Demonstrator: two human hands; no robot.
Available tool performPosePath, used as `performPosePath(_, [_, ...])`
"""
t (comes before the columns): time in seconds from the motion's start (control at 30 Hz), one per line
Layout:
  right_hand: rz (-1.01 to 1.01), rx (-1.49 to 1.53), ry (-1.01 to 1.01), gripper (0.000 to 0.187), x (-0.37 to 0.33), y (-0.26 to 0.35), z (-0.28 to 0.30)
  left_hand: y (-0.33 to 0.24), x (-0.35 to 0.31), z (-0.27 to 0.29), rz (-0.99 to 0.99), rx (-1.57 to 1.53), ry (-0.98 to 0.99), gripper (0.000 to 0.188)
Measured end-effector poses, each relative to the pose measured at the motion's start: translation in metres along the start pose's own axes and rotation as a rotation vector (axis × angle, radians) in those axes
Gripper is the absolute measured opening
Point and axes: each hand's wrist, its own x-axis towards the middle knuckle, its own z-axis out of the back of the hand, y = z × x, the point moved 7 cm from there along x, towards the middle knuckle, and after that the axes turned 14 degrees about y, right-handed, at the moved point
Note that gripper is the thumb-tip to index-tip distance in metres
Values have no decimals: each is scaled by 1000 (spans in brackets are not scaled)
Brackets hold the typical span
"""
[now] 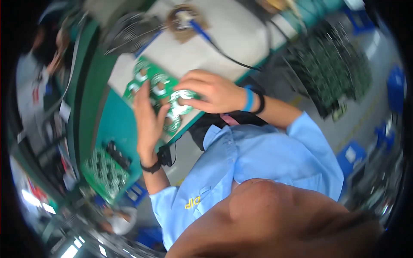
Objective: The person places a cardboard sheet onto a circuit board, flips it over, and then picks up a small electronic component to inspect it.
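Note:
A green circuit board panel (160, 77) with several round cut-outs and white markings lies tilted at the work table's near edge, held between both my hands. My left hand (147, 118) is on its left side, fingers over the board and thumb apart from them along the near side. At the board's right edge, my right hand (211, 91) is closed, fingers on top and thumb nearer to me. The fingers partly cover the board, and some blur hides its fine detail.
A blue-handled tool (199, 31) trails a black cord across the white work surface (234, 41). Beside it stands a round metal fan (134, 31). Another green board (105, 174) lies at the lower left. Many boards fill a rack (333, 69) at right. A co-worker (34, 81) is at far left.

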Motion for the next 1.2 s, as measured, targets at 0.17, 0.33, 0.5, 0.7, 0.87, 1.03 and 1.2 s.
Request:
performPosePath(0.17, [1, -64, 240, 46, 6, 10, -9, 1, -13, 13, 42, -46, -65, 83])
performPosePath(0.33, [6, -76, 300, 48, 9, 14, -15, 7, -18, 6, 13, -93, -86, 83])
performPosePath(0.5, [-8, -124, 314, 51, 14, 19, -15, 9, -19, 8, -40, -80, -109, 82])
performPosePath(0.7, [-31, -175, 314, 55, 15, 19, -18, 12, -21, 6, -74, -87, -129, 82])
performPosePath(0.87, [8, -205, 306, 53, 19, 26, -17, 14, -23, 5, -95, -89, -154, 83])
performPosePath(1.03, [-82, -115, 161, 46, 12, 19, -11, 15, -26, 6, -106, -73, -151, 81])
performPosePath(1.2, [-103, -151, 127, 40, 12, 16, -11, 12, -24, 7, -117, -19, -131, 79])
